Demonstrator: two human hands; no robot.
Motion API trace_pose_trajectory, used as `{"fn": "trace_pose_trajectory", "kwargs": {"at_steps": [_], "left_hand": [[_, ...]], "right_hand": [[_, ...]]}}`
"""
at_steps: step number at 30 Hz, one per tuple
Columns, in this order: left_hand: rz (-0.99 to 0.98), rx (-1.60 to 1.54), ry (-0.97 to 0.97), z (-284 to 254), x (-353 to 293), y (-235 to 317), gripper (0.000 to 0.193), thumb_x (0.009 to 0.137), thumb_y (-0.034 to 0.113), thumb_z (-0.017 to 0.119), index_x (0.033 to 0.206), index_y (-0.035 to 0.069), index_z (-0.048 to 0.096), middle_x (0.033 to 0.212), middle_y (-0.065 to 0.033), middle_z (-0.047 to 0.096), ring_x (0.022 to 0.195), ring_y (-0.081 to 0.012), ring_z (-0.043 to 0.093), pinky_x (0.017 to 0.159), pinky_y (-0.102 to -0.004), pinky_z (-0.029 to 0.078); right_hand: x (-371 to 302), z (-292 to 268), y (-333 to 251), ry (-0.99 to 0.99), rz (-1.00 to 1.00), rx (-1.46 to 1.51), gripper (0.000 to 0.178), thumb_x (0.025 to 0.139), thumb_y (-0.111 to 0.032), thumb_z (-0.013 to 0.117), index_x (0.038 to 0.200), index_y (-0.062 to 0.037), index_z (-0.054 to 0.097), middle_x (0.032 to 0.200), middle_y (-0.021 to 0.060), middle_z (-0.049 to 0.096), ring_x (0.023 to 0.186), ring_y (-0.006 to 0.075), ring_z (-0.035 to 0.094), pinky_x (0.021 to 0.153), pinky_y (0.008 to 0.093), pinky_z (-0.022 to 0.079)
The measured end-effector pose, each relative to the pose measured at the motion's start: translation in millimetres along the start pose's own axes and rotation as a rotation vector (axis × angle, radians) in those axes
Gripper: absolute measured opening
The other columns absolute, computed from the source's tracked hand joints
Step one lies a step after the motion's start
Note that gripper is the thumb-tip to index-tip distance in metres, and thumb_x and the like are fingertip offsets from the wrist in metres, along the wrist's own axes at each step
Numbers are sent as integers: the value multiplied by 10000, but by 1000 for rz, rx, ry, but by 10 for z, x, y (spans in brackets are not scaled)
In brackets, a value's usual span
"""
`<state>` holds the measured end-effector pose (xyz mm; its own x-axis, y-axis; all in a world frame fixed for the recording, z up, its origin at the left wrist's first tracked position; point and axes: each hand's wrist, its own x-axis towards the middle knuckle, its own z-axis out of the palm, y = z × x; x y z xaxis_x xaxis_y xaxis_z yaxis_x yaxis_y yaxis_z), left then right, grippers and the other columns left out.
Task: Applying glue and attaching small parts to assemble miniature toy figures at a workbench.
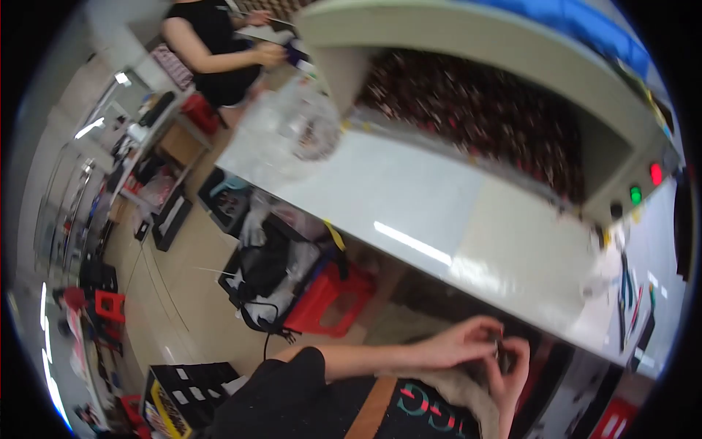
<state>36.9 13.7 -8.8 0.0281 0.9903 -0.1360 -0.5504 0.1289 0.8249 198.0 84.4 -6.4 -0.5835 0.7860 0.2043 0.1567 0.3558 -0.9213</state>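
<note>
My left hand [468, 342] reaches in from the left, just off the near edge of the white table [409, 197]. Its fingers are pinched together close to the fingertips of my right hand [510, 366], whose thumb and fingers curl inward. Between the two sets of fingertips is a small dark piece [499, 350], too small and blurred to name. Which hand bears it more firmly does not show. Both hands are over my lap, where a crumpled beige cloth [468, 388] lies below them.
A cream machine housing [621, 157] with a red button [655, 173] and green button [635, 194] stands on the table; its opening shows a dark brown curtain-like mass [475, 110]. Pliers [625, 285] lie right, a clear plastic bag [314, 135] left. Beyond stands another person [212, 55]. A red stool [336, 300] is below.
</note>
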Motion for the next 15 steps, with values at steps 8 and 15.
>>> {"fn": "trace_pose_trajectory", "kwargs": {"at_steps": [8,15], "left_hand": [[-247,-273,95,-57,-239,577,356,998,259,404,1312,94,434,1148,-49,532,1048,-133,561,904,-296,482],[-341,-238,49,23,-153,474,370,1000,250,379,1310,48,400,1159,-96,551,1094,-205,562,940,-366,466]], "right_hand": [[155,167,-453,-62,-57,-6,287,699,48,700,938,-25,559,979,112,574,939,228,558,822,317,446],[-71,101,-411,12,80,85,277,722,28,706,944,-36,552,1024,108,556,957,202,547,824,298,442]]}}
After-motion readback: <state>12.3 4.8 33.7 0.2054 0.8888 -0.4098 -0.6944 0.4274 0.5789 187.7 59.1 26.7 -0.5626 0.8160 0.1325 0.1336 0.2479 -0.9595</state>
